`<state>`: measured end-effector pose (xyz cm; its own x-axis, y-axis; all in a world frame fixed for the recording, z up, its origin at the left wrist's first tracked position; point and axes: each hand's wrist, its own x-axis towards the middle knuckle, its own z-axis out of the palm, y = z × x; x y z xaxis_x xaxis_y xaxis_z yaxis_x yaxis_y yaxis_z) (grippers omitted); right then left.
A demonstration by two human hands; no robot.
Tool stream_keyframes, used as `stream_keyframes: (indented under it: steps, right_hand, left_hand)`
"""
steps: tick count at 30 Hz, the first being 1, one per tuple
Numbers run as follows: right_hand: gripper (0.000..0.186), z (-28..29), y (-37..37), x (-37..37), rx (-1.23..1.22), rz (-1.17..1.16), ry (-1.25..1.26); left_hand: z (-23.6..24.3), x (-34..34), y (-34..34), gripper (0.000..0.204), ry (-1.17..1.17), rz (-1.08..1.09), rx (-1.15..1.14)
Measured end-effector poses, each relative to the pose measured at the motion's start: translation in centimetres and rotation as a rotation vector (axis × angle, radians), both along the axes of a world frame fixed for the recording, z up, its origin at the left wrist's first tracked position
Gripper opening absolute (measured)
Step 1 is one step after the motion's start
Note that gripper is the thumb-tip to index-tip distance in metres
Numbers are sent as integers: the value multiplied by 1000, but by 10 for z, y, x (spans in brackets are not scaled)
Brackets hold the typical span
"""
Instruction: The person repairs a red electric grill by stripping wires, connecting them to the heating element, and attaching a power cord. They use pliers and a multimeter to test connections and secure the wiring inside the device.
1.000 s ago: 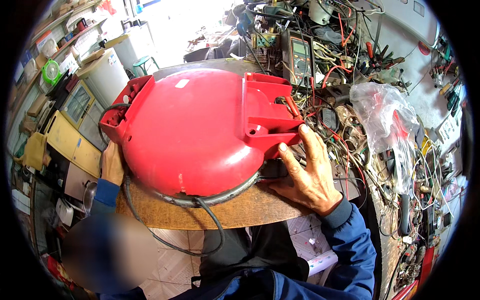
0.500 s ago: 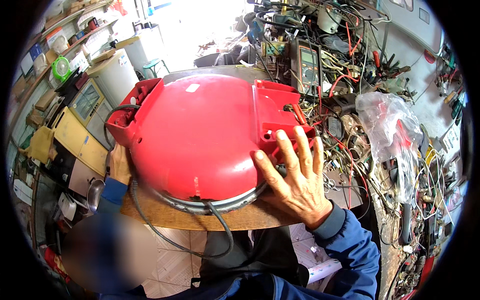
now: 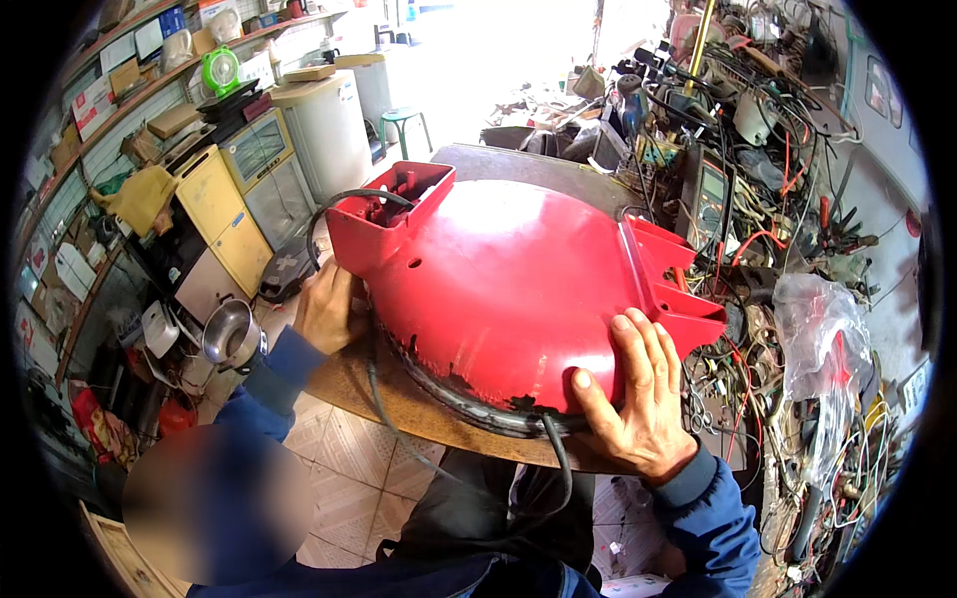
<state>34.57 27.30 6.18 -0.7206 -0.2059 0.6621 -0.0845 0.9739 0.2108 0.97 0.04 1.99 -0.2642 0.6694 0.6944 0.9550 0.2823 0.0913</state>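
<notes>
A round red electric appliance [image 3: 498, 289], like an electric pan turned underside up, lies across the wooden table [image 3: 419, 404]. Its plastic shell is domed, with a dark, worn metal rim along the near side. Box-shaped housings stick out left and right; the left one is open and has a dark power cord [image 3: 561, 468] at it, which also loops below the near rim. My left hand [image 3: 329, 307] grips the left edge, its fingertips partly hidden. On the near right edge rests my right hand [image 3: 646, 404], fingers over the shell and thumb apart, holding that side.
Tangled wires, a multimeter [image 3: 712, 189] and a clear plastic bag [image 3: 822, 334] crowd the bench at right. At left are a small metal pot [image 3: 231, 334], yellow cabinets [image 3: 224, 219] and loaded shelves. A green stool [image 3: 404, 125] stands beyond the table.
The view has swung left, so the appliance appears farther right. The appliance looks tilted, showing more near rim. My right hand's spread fingers have drawn together on the shell.
</notes>
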Motion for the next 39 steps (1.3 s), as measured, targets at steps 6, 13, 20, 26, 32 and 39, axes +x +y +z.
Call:
stream_keyframes:
  steps: [6, 13, 20, 26, 32, 39]
  right_hand:
    - [60, 21, -16, 14, -48, 84, 62]
    - [91, 72, -27, 46, -256, 206, -53]
    - [117, 137, -4, 41, -403, 291, -175]
    - [117, 164, 3, 16, -632, 183, -118]
    - [116, 168, 19, -13, -662, 225, -149]
    - [131, 169, 61, -49, -494, 183, -230]
  left_hand:
    - [23, 37, -27, 67, -60, 15, 99]
    - [61, 87, -52, 59, 95, -48, 266]
    - [96, 104, -63, 63, 126, -36, 378]
    - [98, 69, -28, 66, -2, -88, 573]
    - [87, 36, -22, 83, -424, -237, 558]
    - [62, -10, -33, 110, -1016, -639, 537]
